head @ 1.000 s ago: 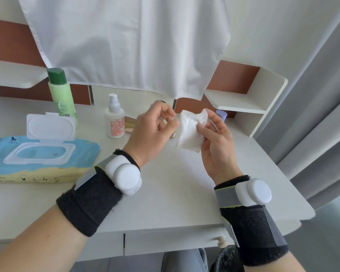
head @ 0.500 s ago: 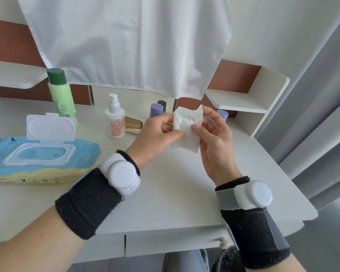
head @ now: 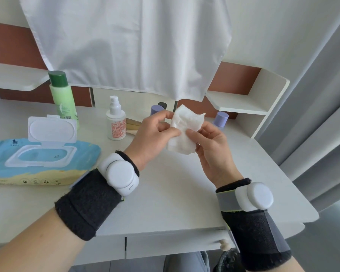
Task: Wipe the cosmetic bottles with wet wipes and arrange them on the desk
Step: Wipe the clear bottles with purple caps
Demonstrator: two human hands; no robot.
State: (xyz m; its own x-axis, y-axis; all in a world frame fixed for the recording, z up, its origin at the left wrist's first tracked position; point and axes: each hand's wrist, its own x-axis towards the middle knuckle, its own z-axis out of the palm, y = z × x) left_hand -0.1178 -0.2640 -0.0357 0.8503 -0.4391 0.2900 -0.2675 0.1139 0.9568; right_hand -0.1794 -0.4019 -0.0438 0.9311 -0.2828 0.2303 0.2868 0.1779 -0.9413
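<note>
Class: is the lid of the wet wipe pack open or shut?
Open. The white lid stands flipped up behind the wipe pack, leaving its dispensing window uncovered.

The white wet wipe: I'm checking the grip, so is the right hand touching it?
Touching. The head view shows the right hand pinching the white wet wipe, thumb on its front; the left hand pinches its other edge.

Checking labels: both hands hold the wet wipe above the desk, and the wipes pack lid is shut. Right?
Not quite. The head view shows the wipes pack lid flipped open. The left hand and right hand do hold the wet wipe above the desk.
</note>
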